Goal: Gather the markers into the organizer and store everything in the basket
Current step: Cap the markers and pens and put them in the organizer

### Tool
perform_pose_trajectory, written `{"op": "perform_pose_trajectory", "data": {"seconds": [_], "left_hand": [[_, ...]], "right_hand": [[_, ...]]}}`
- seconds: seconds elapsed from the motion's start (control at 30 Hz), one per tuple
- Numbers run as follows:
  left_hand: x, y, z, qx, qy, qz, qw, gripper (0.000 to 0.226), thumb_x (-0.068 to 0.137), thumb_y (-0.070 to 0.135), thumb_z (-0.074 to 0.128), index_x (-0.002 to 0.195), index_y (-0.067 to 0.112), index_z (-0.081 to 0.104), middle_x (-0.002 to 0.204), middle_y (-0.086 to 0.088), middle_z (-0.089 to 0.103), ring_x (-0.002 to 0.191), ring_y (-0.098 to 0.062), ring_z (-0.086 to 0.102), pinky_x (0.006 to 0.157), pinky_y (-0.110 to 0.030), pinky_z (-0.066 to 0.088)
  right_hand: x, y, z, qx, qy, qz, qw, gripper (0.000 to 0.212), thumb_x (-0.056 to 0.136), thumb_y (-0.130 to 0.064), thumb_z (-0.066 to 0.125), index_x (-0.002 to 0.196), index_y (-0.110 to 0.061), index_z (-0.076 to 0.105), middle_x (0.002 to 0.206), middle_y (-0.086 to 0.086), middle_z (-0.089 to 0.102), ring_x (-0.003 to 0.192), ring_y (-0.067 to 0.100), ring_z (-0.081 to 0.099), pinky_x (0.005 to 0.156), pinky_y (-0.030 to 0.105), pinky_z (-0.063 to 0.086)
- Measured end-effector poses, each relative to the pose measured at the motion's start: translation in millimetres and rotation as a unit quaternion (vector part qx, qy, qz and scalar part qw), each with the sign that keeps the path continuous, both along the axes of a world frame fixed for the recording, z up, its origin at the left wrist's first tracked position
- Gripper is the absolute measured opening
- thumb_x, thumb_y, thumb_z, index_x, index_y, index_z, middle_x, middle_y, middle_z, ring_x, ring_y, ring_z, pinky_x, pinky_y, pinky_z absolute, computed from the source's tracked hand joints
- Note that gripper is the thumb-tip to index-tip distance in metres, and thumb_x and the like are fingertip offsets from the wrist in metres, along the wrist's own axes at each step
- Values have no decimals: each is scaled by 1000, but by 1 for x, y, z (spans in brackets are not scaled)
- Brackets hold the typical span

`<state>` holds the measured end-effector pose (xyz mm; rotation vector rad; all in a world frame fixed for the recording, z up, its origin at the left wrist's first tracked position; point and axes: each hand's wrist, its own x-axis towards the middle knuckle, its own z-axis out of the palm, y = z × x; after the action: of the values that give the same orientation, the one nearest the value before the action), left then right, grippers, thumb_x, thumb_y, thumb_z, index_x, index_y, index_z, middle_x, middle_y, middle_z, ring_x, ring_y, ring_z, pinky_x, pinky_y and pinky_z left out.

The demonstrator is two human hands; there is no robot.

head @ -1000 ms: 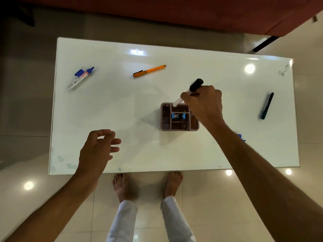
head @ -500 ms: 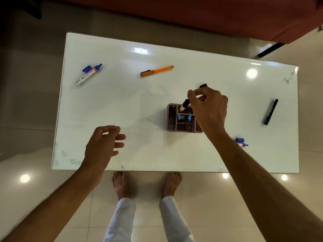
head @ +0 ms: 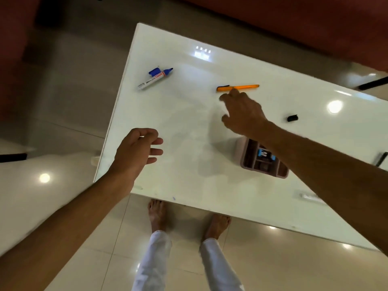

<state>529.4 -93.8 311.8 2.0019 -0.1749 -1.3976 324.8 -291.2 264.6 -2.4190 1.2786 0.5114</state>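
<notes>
On the white table [head: 189, 185] a pink organizer [head: 247, 160] with dark compartments sits partly under my right forearm. My right hand [head: 243, 112] is stretched out, fingers apart and empty, its fingertips just short of an orange pen [head: 245, 87]. A white marker with a blue tip [head: 154, 79] lies at the far left beside its loose blue cap [head: 154, 71]. A black cap [head: 292, 118] lies right of my hand. A dark marker [head: 381, 159] shows at the right edge. My left hand [head: 136, 152] hovers open near the table's front left edge. No basket is in view.
A red sofa [head: 294, 22] stands behind the table. Glossy floor tiles [head: 52, 122] surround it, and my bare feet [head: 157, 213] are under the front edge. A pale object [head: 310, 197] lies near the front right, half hidden by my arm.
My right hand has let go of the black marker at the organizer and reached forward-left to the orange pen. A black cap now lies loose on the table. The camera has swung left and tilted.
</notes>
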Motion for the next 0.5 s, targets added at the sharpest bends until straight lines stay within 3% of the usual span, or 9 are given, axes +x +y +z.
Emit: {"op": "perform_pose_trajectory", "data": {"seconds": [0.1, 0.2, 0.33, 0.43, 0.5], "left_hand": [[21, 5, -7, 4, -1, 23, 1000, 22, 102, 30, 60, 120, 19, 67, 110, 1, 77, 95, -22, 76, 92, -40, 59], [39, 12, -12, 9, -5, 35, 999, 20, 102, 30, 60, 118, 20, 68, 109, 2, 78, 94, -21, 77, 90, -39, 59], [60, 21, -18, 21, -13, 45, 999, 21, 104, 28, 59, 120, 17, 66, 110, -1, 77, 96, -23, 76, 91, -38, 58], [71, 28, -20, 33, -19, 48, 998, 24, 104, 28, 58, 123, 16, 66, 111, -1, 77, 98, -24, 76, 89, -38, 59], [72, 31, -19, 32, -22, 48, 998, 23, 104, 29, 59, 122, 17, 67, 109, -1, 78, 97, -24, 76, 89, -39, 59]], "right_hand": [[13, -23, -27, -24, 4, -12, 1000, 65, 87, -5, 63, 149, -16, 47, 142, 15, 46, 122, 41, 55, 76, 46, 48], [19, -39, -50, -28, -13, -52, 998, 67, 86, 0, 61, 150, -16, 46, 147, 15, 44, 124, 43, 53, 81, 50, 53], [24, -43, -67, -76, -45, -74, 993, 44, 86, 12, 51, 127, -2, 56, 127, 24, 51, 102, 48, 58, 70, 48, 53], [26, -42, -66, -83, -47, -59, 994, 20, 92, 1, 57, 111, -1, 60, 110, 24, 59, 89, 47, 62, 71, 48, 52], [27, -41, -57, -84, -79, -47, 992, 22, 92, -12, 64, 114, -6, 63, 109, 18, 65, 88, 41, 66, 73, 43, 53]]}}
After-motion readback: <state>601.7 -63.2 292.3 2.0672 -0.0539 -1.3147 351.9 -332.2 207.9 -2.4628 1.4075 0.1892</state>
